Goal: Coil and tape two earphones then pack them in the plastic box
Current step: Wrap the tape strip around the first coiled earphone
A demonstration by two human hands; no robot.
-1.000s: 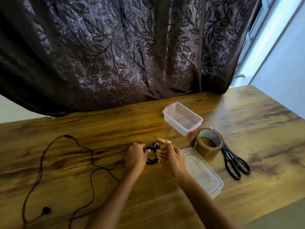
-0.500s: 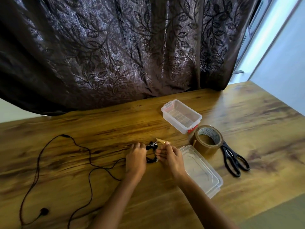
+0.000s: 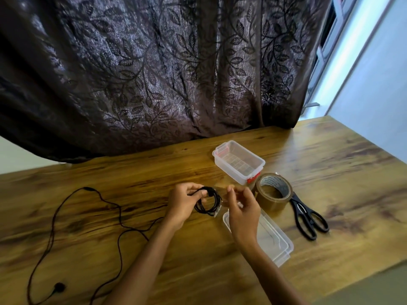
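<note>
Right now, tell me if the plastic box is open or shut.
Open: the plastic box stands lidless; its lid lies apart, nearer you.

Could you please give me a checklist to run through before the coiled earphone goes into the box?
1. The coiled earphone is gripped by the left hand: ok.
2. Coil taped shut: cannot tell, it is blurred.
3. The plastic box is open and upright: ok.
4. The second earphone is coiled: not ok, it lies loose on the table.
5. The tape roll and scissors lie beside the right hand: ok.
</note>
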